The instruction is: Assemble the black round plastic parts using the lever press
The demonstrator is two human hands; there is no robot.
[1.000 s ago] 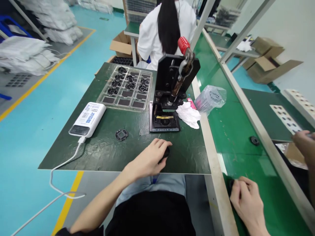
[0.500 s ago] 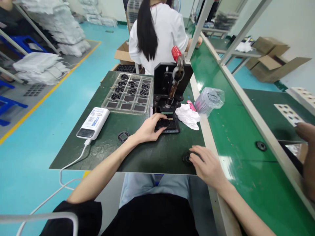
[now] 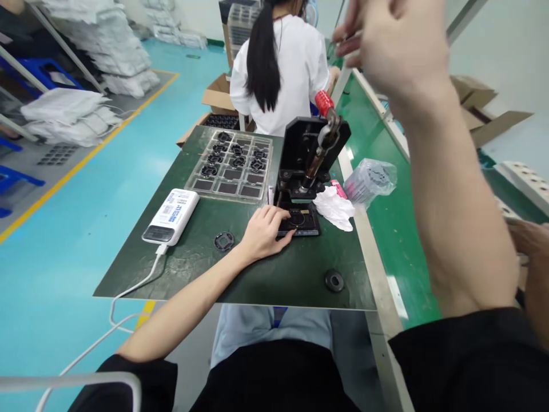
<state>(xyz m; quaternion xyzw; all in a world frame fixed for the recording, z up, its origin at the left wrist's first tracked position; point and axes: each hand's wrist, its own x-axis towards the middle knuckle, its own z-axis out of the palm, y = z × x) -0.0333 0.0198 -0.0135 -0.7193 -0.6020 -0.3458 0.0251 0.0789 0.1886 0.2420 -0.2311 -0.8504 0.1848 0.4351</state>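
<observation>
My left hand (image 3: 268, 232) rests at the left side of the base (image 3: 309, 232) of a black toggle press (image 3: 315, 154) with a red handle grip (image 3: 324, 102). Its thumb and fingers are apart, with the tips beside a thin ring (image 3: 297, 219) in the base. Raised high at the upper right, my right hand (image 3: 397, 48) is close to the camera and blurred; whether its fingers hold anything cannot be made out. A round black part (image 3: 334, 280) lies near the table's front edge. Left of my left hand is a flat black ring part (image 3: 223, 241).
A clear tray (image 3: 231, 171) with several black parts stands behind a white power bank (image 3: 171, 217) with a cable. White tissue (image 3: 335, 207) and a bagged stack of parts (image 3: 371, 180) lie right of the press. A person in white (image 3: 287, 74) sits ahead, beside the green conveyor (image 3: 380, 229).
My right hand has left the round black part on the table and risen to the upper right. My left hand has shifted off the ring towards the left edge of the base.
</observation>
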